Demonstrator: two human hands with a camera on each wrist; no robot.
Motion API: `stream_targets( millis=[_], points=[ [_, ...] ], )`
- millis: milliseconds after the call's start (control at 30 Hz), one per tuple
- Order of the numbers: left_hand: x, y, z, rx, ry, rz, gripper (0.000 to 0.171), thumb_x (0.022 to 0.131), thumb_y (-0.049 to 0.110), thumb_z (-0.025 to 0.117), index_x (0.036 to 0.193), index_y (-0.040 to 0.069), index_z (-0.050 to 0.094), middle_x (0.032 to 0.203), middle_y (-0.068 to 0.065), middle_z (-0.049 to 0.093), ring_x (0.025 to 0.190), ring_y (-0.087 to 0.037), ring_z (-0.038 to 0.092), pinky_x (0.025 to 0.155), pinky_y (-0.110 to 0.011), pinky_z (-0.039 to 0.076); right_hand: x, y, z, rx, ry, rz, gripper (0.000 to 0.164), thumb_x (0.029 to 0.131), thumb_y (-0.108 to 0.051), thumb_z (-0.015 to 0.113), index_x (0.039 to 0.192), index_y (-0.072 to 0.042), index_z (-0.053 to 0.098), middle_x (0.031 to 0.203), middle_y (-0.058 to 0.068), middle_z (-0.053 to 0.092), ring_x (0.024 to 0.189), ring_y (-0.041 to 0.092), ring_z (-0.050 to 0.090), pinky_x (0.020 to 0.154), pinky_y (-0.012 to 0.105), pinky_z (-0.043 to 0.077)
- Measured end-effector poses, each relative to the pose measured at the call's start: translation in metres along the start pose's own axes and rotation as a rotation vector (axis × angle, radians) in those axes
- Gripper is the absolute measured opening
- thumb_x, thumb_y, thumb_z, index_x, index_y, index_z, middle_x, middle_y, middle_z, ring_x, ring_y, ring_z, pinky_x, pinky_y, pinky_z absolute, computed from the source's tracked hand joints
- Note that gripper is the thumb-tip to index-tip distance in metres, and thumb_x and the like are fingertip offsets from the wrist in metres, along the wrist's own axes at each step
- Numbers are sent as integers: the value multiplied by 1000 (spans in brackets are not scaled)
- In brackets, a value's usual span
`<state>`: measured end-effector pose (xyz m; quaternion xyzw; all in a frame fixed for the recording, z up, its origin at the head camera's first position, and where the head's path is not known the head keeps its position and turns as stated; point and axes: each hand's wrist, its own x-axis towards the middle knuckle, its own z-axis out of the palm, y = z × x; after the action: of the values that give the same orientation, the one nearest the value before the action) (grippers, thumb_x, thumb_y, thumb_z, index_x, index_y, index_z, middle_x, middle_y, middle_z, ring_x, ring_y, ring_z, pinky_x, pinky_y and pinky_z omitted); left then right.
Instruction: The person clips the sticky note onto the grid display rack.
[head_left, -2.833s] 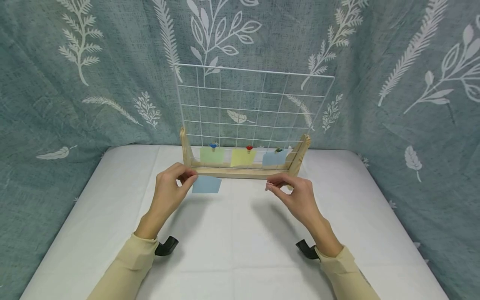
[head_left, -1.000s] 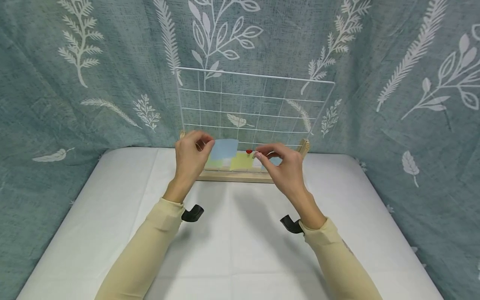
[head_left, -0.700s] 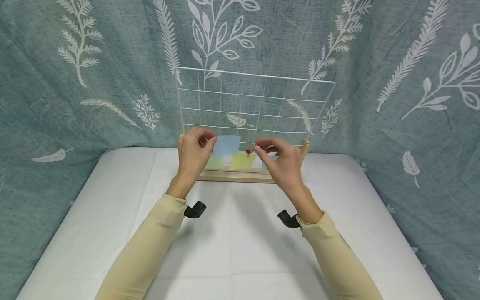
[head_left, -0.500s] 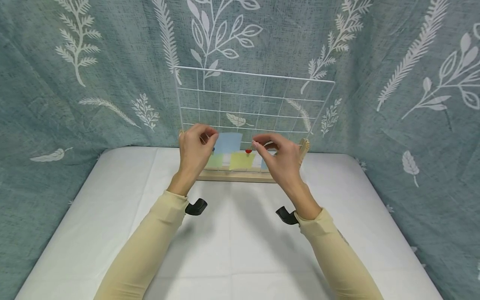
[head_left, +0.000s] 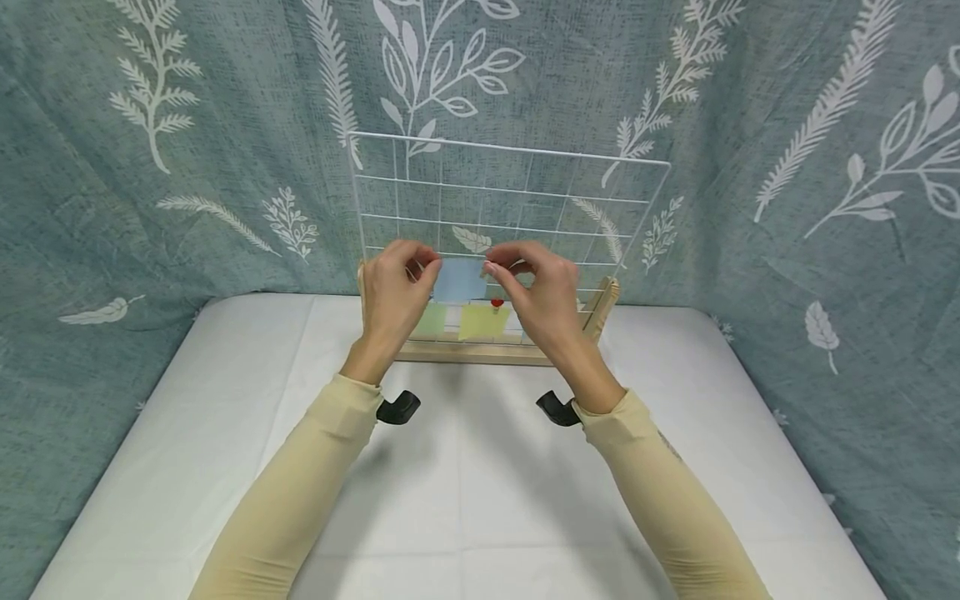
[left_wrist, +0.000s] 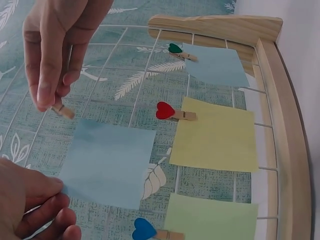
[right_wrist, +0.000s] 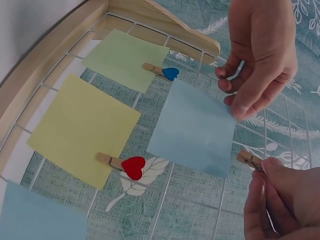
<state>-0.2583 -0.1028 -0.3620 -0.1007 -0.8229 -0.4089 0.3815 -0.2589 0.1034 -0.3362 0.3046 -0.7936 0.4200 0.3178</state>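
Observation:
My left hand (head_left: 395, 287) pinches a blue paper note (head_left: 461, 280) by its left edge, in front of the white wire grid (head_left: 510, 148). Between the thumb and fingers of my right hand (head_left: 542, 292) is a small wooden clothespin (right_wrist: 249, 160), its tip close to the note's upper edge. Clipped along the grid's lower part are a green note (left_wrist: 210, 217) with a blue heart clothespin (left_wrist: 145, 229), a yellow note (left_wrist: 215, 135) with a red heart clothespin (left_wrist: 166, 111), and another blue note (left_wrist: 215, 65) with a green heart clothespin (left_wrist: 176, 49).
The grid stands in a wooden base (head_left: 472, 353) at the back of a white-covered table (head_left: 457, 483). Behind it hangs a teal curtain (head_left: 262, 150) with white leaf patterns. A black wrist mount (head_left: 399, 408) sticks out from each sleeve.
Both hands have moved forward and up from the table to the grid, the left bringing the blue note. Most recently the right hand has moved left, bringing the clothespin close to the note.

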Motion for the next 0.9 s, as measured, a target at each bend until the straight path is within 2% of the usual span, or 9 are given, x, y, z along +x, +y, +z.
stream_targets(
  millis=[200, 467, 900],
  points=[
    [1, 2, -2, 6, 5, 8, 4, 94, 12, 78, 92, 9, 79, 84, -5, 73, 65, -19, 64, 63, -33, 47, 6, 3, 10, 2, 51, -58, 11, 93, -10, 80, 102, -4, 79, 96, 9, 79, 87, 21, 74, 79, 32, 60],
    [3, 1, -1, 3, 0, 10, 4, 94, 12, 78, 92, 9, 79, 86, -6, 73, 68, -20, 66, 64, -34, 49, 12, 6, 20, 28, 116, -100, 11, 91, -7, 81, 101, -2, 79, 95, 10, 79, 83, 23, 75, 77, 34, 59],
    [5, 2, -3, 15, -24, -26, 5, 94, 15, 79, 92, 11, 78, 85, -3, 72, 67, -17, 63, 64, -32, 47, 17, 12, 32, 6, 115, -143, 10, 91, -9, 82, 99, -3, 80, 91, 10, 79, 77, 22, 72, 72, 32, 57]
  ],
)
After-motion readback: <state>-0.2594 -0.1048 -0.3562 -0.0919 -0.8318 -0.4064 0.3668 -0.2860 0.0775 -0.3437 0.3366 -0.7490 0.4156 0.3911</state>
